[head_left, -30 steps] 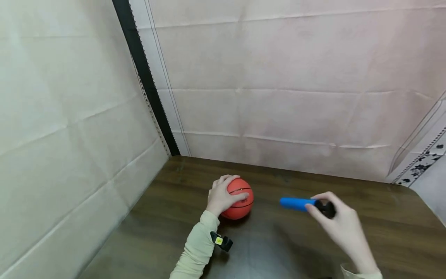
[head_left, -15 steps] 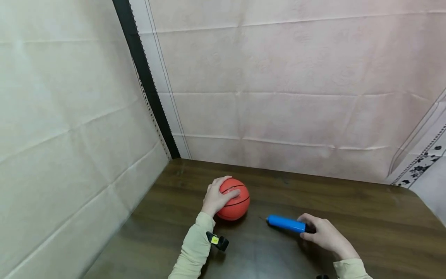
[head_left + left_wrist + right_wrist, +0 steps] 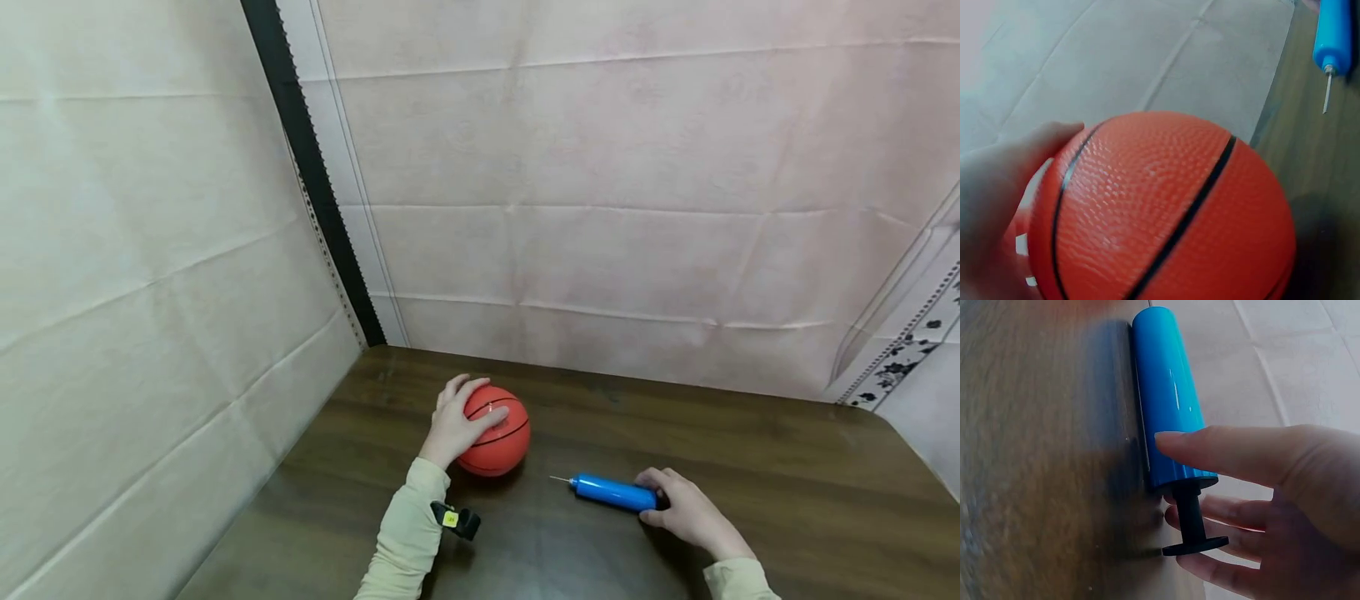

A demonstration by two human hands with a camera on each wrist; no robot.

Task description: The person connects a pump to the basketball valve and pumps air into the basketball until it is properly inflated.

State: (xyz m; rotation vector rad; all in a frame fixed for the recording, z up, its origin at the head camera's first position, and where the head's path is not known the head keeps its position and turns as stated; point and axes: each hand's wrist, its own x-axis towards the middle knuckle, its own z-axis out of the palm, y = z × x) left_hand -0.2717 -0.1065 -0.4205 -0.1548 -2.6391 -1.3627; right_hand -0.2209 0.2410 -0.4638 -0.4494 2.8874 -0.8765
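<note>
A small red basketball [image 3: 495,442] with black seams sits on the brown wooden table [image 3: 337,483]. My left hand [image 3: 452,429] holds its left side, the thumb lying across the front of the ball and the fingers over the top. To the right, a blue hand pump [image 3: 611,492] lies low at the tabletop, its thin metal needle [image 3: 1327,94] pointing left toward the ball, with a gap between. My right hand [image 3: 686,512] grips the rear end: the thumb presses on the blue barrel [image 3: 1169,394], and the other fingers pass behind the short black plunger handle [image 3: 1191,519].
Pale creased cloth covers the back wall [image 3: 615,200] and left wall [image 3: 135,333], close behind and beside the tabletop. A black strip [image 3: 315,158] runs down their corner. A black wrist device [image 3: 457,520] sits on the left sleeve.
My right hand has lowered the pump to the tabletop and shifted left, and the needle now shows plainly. My left hand and the ball have moved slightly left in view.
</note>
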